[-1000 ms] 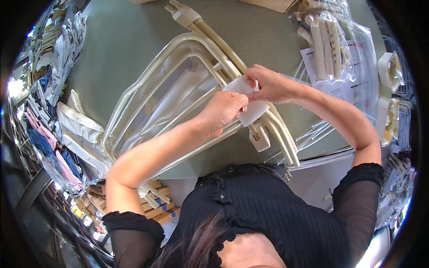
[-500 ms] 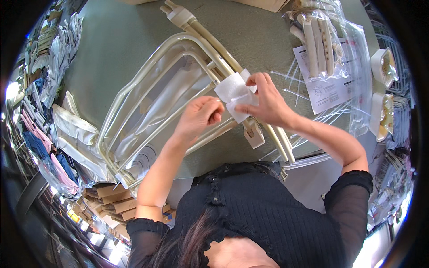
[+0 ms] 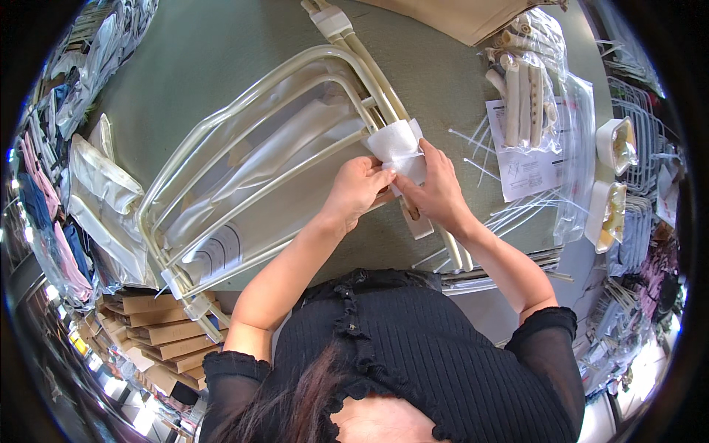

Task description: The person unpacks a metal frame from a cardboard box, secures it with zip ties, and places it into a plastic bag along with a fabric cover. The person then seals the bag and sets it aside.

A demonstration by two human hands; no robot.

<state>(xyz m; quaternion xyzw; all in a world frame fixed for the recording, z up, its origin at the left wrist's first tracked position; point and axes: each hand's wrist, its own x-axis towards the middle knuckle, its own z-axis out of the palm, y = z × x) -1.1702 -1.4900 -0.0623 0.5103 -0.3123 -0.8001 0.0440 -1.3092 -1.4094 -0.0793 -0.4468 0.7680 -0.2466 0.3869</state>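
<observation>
A cream tubular metal frame (image 3: 247, 96), folded flat, lies slanted on the green table, with clear plastic film among its bars. White foam wrap (image 3: 393, 138) goes around its bundled tubes, and a thin white cable tie (image 3: 405, 157) crosses the foam. My left hand (image 3: 353, 189) pinches at the tie by the lower left of the foam; the tie's end is hidden by the fingers. Around the right side of the foam curl the fingers of my right hand (image 3: 437, 183), its thumb close to the left fingertips. Below the hands a cream plastic end piece (image 3: 418, 221) shows.
Loose white cable ties (image 3: 509, 218) lie at the right, beside a printed sheet (image 3: 521, 173) and bagged cream tubes (image 3: 526, 96). Two small white tubs (image 3: 607, 214) stand at the right edge. Cream padded pieces (image 3: 107, 192) lie left; cardboard boxes (image 3: 159, 325) are stacked below.
My left hand has moved right and up to the foam and now pinches there. My right hand's raised fingers have come down around the foam's side. The whole view has shifted slightly.
</observation>
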